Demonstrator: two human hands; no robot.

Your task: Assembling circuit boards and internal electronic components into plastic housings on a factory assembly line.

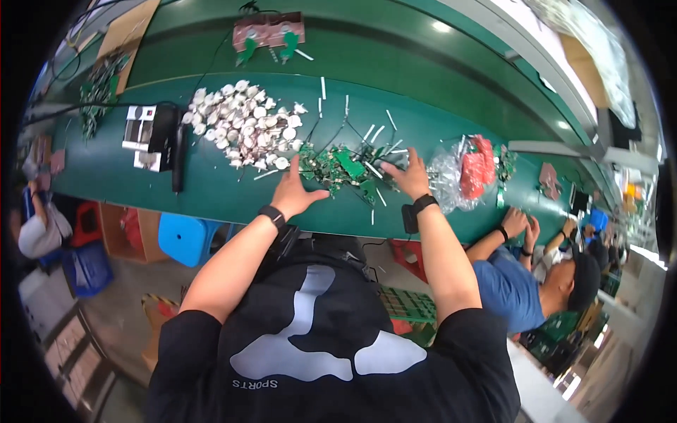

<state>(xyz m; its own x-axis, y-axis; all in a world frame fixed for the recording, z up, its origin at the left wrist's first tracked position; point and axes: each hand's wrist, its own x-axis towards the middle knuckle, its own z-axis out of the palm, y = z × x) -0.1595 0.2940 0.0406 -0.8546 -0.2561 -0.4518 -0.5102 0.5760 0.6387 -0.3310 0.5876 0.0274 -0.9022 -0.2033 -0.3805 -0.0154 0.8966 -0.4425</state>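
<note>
A loose heap of small green circuit boards (347, 163) with wires lies on the green workbench (211, 185) in front of me. My left hand (294, 193) is at the heap's left side, thumb and fingers spread apart, nothing held. On the heap's right side is my right hand (411, 176), also with its fingers apart and touching or close to the boards and wires. To the left, beyond my left hand, spreads a pile of small round white parts (247, 125). Several thin white strips (378, 134) lie on and behind the boards.
A clear plastic bag (447, 176) and a red plastic bag (478, 169) lie right of my right hand. At the left stands a black and white device (149, 137). A co-worker in blue (515, 285) works at the right. A blue stool (185, 238) is below the bench edge.
</note>
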